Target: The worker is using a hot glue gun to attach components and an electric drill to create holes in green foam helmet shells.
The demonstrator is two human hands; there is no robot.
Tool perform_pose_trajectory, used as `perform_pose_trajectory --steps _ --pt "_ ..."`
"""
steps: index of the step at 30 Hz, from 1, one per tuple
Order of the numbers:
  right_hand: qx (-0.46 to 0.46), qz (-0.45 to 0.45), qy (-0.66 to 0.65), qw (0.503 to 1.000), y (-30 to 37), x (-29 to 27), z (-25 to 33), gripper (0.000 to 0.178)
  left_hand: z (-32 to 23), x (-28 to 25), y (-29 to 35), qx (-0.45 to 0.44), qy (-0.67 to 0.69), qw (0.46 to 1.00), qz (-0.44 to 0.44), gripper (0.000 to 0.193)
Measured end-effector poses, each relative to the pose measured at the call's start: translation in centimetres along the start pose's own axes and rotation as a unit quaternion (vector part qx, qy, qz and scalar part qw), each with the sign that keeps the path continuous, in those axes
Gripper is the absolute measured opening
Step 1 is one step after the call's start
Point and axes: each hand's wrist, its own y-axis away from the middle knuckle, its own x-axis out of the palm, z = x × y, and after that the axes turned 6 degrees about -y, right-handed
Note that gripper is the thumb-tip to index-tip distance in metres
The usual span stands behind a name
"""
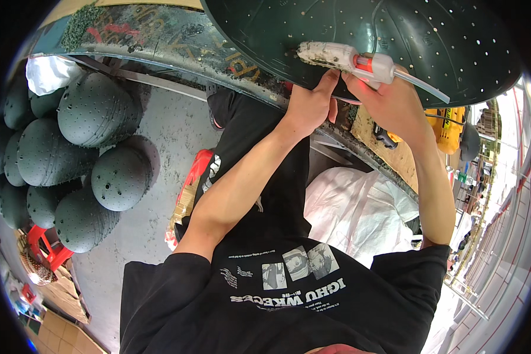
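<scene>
A large dark green plastic shell [454, 65], dotted with small holes, rests with its hollow side toward me over the workbench edge. My right hand [392, 109] is closed round a whitish, grimy hot glue gun [330, 56] with an orange-red part; a translucent glue stick [426, 88] pokes out of its rear. The gun's nozzle points left, over the shell's inside. At the shell's near rim my left hand [308, 109] is closed, its thumb up against the rim and its fingers curled below, partly hidden.
The worn, paint-marked workbench [159, 35] curves across the top. Several dark green dimpled domes [94, 112] are heaped on the floor at left, near a red stool [44, 248]. A white sack [360, 206] lies under the bench; a yellow power tool [445, 130] is at right.
</scene>
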Motion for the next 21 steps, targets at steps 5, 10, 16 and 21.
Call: perform_pose_trajectory --steps 5,10,16,21 --pt "-0.043 0.003 -0.020 0.999 1.6 -2.0 0.1 0.029 -0.5 0.0 -0.2 0.001 0.011 1.000 0.006 0.018" --pt "0.007 -0.111 -0.131 0.985 4.8 -6.5 1.7 0.020 -1.9 0.0 -0.1 0.000 0.019 1.000 0.019 0.022" --pt "-0.077 -0.307 -0.198 0.928 6.9 -16.4 -0.6 0.028 -3.1 1.1 0.1 -0.005 -0.014 0.999 0.029 0.030" --pt "-0.054 -0.563 -0.101 0.819 6.5 -22.5 -10.9 0.027 -5.5 -0.5 0.5 0.021 -0.014 1.000 -0.012 0.026"
